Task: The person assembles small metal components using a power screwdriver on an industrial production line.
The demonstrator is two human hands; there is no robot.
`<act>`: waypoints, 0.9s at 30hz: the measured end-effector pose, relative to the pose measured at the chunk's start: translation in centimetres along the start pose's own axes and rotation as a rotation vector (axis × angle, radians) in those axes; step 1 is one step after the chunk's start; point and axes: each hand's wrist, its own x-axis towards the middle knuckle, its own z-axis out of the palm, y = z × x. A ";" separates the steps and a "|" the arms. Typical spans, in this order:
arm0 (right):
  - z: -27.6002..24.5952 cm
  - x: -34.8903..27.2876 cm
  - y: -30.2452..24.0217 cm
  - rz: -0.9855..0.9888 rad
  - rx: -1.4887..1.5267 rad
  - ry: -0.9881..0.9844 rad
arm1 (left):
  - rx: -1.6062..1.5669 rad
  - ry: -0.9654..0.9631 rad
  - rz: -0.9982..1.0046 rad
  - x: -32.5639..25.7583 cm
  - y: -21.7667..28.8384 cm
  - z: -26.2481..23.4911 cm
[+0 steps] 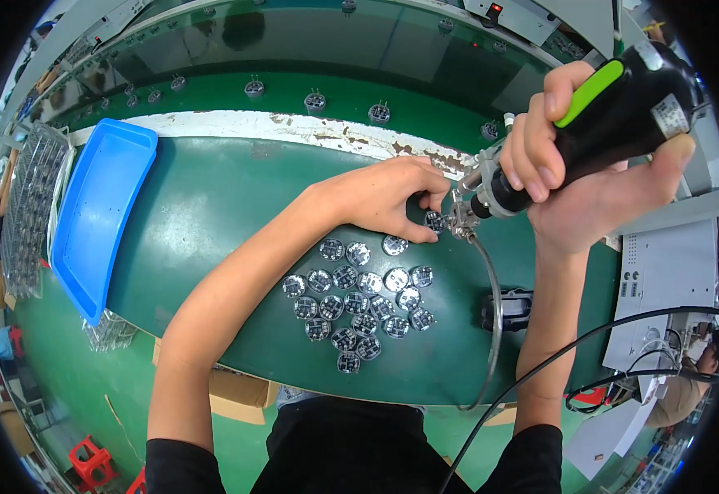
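Note:
My right hand (561, 156) is wrapped round a black electric screwdriver (623, 107) with a green strip on its side. The tool is tilted, and its metal head (464, 210) points left and down, with a flexible hose hanging from it. Right at that head, my left hand (404, 198) pinches a small round circuit-board part (436, 221) between thumb and fingers. Whether the tip touches the part is hard to make out. Nearer to me, several similar round circuit-board parts (358, 303) lie in a loose cluster on the green table (203, 198).
An empty-looking blue tray (100, 214) is at the left, beside stacked clear plastic trays (30, 206). Behind the table runs a green conveyor (277, 99) carrying spaced parts. A black holder (507, 310) sits at the right. A black cable (573, 342) crosses my right forearm near a white box (664, 280).

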 end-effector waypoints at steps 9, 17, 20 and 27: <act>1.1 -1.4 -5.7 -0.038 0.076 -0.100 | 0.087 -0.080 -0.048 -2.2 2.1 -1.8; -0.8 -1.2 -5.5 -0.141 -0.094 -0.067 | 0.140 0.215 -0.578 -2.0 0.1 -5.5; -0.4 -0.8 -4.8 -0.174 0.042 -0.043 | 0.589 0.580 -0.577 0.1 -2.7 -3.8; -1.0 -0.5 -3.9 -0.197 0.066 -0.026 | 0.538 0.474 -0.712 3.2 -3.3 -2.8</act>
